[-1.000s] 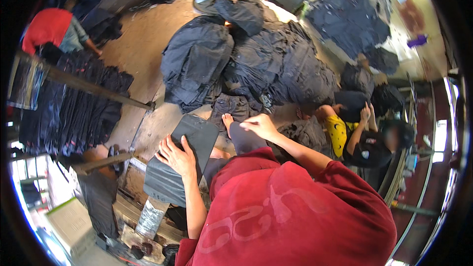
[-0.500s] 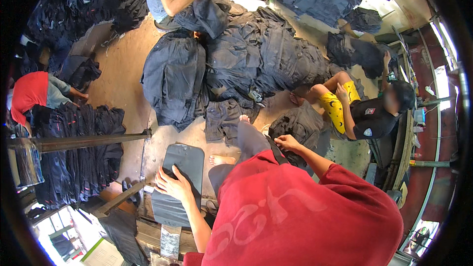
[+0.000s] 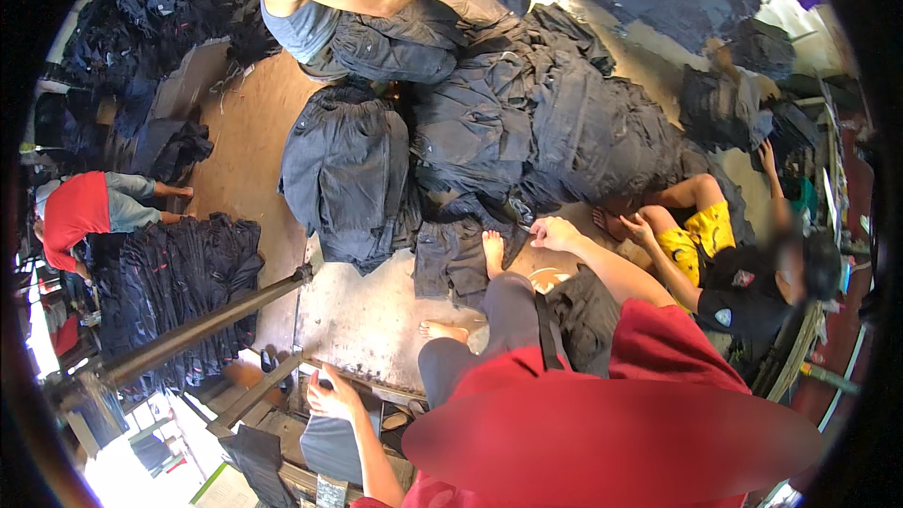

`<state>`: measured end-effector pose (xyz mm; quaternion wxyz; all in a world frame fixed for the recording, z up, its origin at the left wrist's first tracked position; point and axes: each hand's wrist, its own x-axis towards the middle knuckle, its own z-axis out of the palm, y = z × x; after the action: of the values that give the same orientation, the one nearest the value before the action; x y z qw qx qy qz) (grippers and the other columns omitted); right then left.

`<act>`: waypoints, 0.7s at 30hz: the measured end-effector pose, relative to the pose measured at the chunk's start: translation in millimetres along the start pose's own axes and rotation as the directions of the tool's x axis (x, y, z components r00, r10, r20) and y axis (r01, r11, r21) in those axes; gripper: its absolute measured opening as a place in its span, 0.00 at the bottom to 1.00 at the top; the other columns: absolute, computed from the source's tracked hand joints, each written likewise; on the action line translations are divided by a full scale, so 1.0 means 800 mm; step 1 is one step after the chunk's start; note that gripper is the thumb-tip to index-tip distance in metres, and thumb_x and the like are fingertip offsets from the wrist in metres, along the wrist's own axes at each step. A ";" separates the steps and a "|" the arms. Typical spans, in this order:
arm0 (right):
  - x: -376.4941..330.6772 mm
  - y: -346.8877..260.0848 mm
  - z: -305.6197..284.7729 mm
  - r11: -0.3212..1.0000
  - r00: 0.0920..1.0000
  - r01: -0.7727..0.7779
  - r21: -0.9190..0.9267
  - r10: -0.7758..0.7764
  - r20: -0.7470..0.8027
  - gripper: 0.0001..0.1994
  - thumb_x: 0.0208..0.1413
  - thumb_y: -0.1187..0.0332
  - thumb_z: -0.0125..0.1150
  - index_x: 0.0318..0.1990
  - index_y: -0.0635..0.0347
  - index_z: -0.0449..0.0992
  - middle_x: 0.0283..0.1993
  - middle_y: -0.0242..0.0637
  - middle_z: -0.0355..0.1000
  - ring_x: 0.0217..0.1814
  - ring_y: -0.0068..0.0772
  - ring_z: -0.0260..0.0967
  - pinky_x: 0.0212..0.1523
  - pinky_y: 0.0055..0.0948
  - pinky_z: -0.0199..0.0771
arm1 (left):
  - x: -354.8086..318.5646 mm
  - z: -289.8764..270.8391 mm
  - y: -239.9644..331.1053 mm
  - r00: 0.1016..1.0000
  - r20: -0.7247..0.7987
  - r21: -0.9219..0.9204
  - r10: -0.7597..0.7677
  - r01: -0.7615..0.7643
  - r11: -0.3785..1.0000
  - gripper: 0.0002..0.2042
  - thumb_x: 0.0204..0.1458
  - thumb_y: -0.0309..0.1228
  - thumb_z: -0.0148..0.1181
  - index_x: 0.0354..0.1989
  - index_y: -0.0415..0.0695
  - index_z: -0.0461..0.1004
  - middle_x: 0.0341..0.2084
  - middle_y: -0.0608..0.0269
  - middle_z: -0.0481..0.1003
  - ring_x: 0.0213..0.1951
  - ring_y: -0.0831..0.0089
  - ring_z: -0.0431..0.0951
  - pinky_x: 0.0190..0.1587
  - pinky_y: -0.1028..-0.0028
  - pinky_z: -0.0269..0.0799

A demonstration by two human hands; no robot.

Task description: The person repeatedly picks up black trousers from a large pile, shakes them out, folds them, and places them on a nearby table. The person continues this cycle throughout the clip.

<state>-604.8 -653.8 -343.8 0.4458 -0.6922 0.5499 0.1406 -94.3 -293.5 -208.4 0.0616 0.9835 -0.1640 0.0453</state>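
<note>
My left hand (image 3: 334,397) is open, its fingers apart, beside a dark rail and over a dark grey padded board (image 3: 331,444). Stretched forward, my right hand (image 3: 557,234) has its fingers curled together near a small light-coloured item (image 3: 517,209) on the dark garments; whatever it may hold is hidden. A pair of dark shorts (image 3: 451,259) lies flat by my bare foot. Beyond it is a large heap of dark garments (image 3: 564,122), with a tall stack of dark shorts (image 3: 346,174) at its left. A crumpled dark garment (image 3: 585,315) lies beside my right leg.
A person in a grey tank top (image 3: 315,14) handles dark cloth at the far side. To the right sits a person in yellow shorts (image 3: 710,240); to the left another in a red shirt (image 3: 85,212) bends by stacked garments (image 3: 179,296). A rail (image 3: 207,329) runs near my left hand.
My right hand has moved forward from my lap toward the garments. My left hand stays open near the board. The view has shifted, and the tank-top person's arm has swung right with cloth.
</note>
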 end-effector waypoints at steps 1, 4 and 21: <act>0.034 0.011 -0.013 0.998 0.999 -0.018 0.053 0.019 -0.027 0.21 0.52 0.55 0.77 0.51 0.52 0.84 0.43 0.37 0.85 0.47 0.39 0.84 0.51 0.39 0.82 | 0.000 0.006 0.004 1.000 0.003 0.021 -0.007 0.007 1.000 0.21 0.62 0.56 0.61 0.50 0.54 0.80 0.51 0.58 0.76 0.62 0.55 0.70 0.72 0.44 0.51; 0.140 0.033 -0.027 0.973 0.989 -0.094 0.213 0.116 -0.092 0.27 0.50 0.53 0.80 0.55 0.54 0.81 0.38 0.36 0.85 0.42 0.37 0.84 0.48 0.40 0.83 | 0.003 0.005 0.002 1.000 0.018 0.099 0.016 -0.018 0.995 0.16 0.64 0.52 0.60 0.46 0.53 0.81 0.49 0.59 0.77 0.56 0.55 0.72 0.66 0.48 0.57; 0.625 -0.069 0.239 -0.738 0.849 -0.103 0.667 0.285 0.446 0.76 0.38 0.30 0.79 0.82 0.52 0.27 0.86 0.47 0.24 0.86 0.58 0.33 0.76 0.77 0.44 | 0.001 -0.007 0.009 0.984 0.129 -0.073 -0.121 0.131 0.989 0.15 0.69 0.37 0.50 0.47 0.39 0.78 0.40 0.60 0.74 0.48 0.65 0.72 0.60 0.64 0.64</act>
<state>-321.7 -824.1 -768.5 0.7112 0.2912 0.5323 -0.3550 -96.7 -299.8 -201.8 0.0940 0.9895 -0.1067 -0.0267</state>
